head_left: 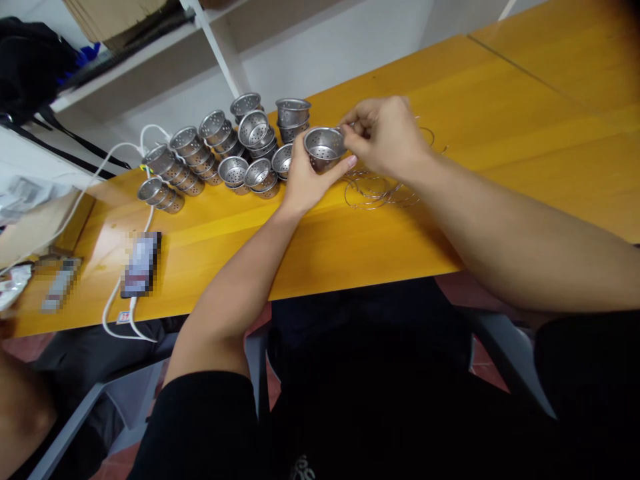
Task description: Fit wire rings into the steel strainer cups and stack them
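Observation:
My left hand [306, 183] is closed round a small perforated metal cup [324, 148], its open mouth tilted up towards me. At the right side of that cup's rim, my right hand [387, 137] is in a pinch; what lies between its fingertips is too small to make out. Loops of thin metal wire [383, 199] lie on the table beneath and beside my right hand. Just left of my left hand stand several stacks of similar perforated cups [261, 175], one of them partly hidden behind my fingers.
The yellow wooden table [310, 260] runs up to a white shelf unit [215, 50]. A phone [141, 265] lies to the left, with a white cable [106, 313] around it. Part of another person's arm [23, 407] shows at the lower left.

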Demonstrator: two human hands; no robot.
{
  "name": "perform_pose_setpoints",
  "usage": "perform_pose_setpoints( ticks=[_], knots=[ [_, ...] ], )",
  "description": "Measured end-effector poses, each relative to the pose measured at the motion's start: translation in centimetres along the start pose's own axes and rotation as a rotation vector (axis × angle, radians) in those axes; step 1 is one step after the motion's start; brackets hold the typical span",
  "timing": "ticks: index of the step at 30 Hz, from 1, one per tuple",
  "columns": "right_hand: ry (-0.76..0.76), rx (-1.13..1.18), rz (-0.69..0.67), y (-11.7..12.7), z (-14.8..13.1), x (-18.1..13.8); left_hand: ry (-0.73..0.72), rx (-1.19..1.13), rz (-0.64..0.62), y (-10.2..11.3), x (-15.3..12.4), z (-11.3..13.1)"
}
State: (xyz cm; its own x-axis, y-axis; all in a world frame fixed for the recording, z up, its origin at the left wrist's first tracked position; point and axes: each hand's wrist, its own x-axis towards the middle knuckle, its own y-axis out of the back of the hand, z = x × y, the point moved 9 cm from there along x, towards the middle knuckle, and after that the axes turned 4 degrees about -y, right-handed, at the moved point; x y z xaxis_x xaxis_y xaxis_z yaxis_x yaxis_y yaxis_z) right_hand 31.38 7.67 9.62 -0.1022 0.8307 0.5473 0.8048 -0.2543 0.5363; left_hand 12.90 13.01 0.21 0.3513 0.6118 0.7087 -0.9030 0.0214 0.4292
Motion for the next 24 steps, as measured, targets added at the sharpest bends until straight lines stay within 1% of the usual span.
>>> perform_pose_setpoints(
  ticks=[3, 5, 10, 13, 16, 19, 22, 24],
  knots=[
    [0.018, 0.004, 0.004, 0.0, -0.1, -0.1, 0.055, -0.028, 0.0, -0.1, 0.1, -0.4],
    [0.018, 0.008, 0.003, 0.0, -0.1, -0.1, 0.057, -0.034, -0.012, -0.3, 0.2, -0.6],
    [0.0, 0.002, 0.006, -0.1, -0.3, -0.2, 0.06, -0.048, 0.005, -0.4, 0.2, -1.6],
    [-0.007, 0.004, 0.008, -0.1, -0.3, -0.2, 0.053, -0.041, 0.003, -0.5, 0.2, -1.7],
    [-0.019, 0.007, 0.006, -0.3, -0.1, -0.2, 0.058, -0.046, 0.004, -0.4, 0.1, -1.2],
    [-0.015, 0.021, 0.006, -0.5, 0.0, -0.2, 0.058, -0.044, -0.018, -0.3, 0.1, 0.0],
    [-0.016, 0.105, 0.002, -0.3, 0.2, 0.0, 0.07, -0.048, -0.063, -0.2, 0.1, 1.2],
    [-0.007, 0.207, -0.049, -0.2, 0.4, 0.3, 0.081, -0.07, -0.073, 0.0, 0.1, 1.6]
  ],
)
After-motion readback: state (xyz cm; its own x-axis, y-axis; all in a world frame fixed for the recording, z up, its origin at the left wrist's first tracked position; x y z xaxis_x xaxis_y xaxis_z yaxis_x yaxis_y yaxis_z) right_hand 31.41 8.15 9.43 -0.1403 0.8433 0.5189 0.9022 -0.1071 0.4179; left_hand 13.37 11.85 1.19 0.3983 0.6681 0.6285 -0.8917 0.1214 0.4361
